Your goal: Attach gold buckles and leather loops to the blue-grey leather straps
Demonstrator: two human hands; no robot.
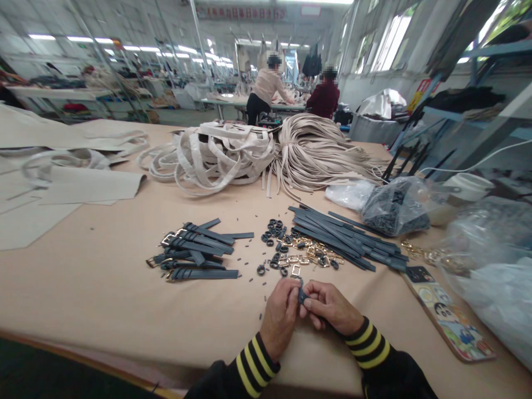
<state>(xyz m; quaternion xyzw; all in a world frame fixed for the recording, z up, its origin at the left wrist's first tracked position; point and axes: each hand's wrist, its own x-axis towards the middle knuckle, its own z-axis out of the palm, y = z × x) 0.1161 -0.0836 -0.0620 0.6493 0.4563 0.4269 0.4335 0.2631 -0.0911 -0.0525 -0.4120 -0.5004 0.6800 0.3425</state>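
Close to the front of the table, my left hand (279,313) and my right hand (330,307) meet with fingers pinched round one dark blue-grey leather strap (302,296). Most of that strap is hidden by the fingers. Just beyond the fingertips lies a gold buckle (296,270), with more gold buckles (305,256) and dark keeper loops (274,228) scattered behind it. Long dark strips (341,235) are heaped to the right of these. On the left is a pile of straps fitted with buckles (199,249).
Bundled beige strips (316,149) and looped white straps (220,155) lie at the back. Pale sheets (91,185) cover the left side. At right are a patterned phone case (453,318), plastic bags (397,208) and a white bucket (467,185). Two people work at a farther table.
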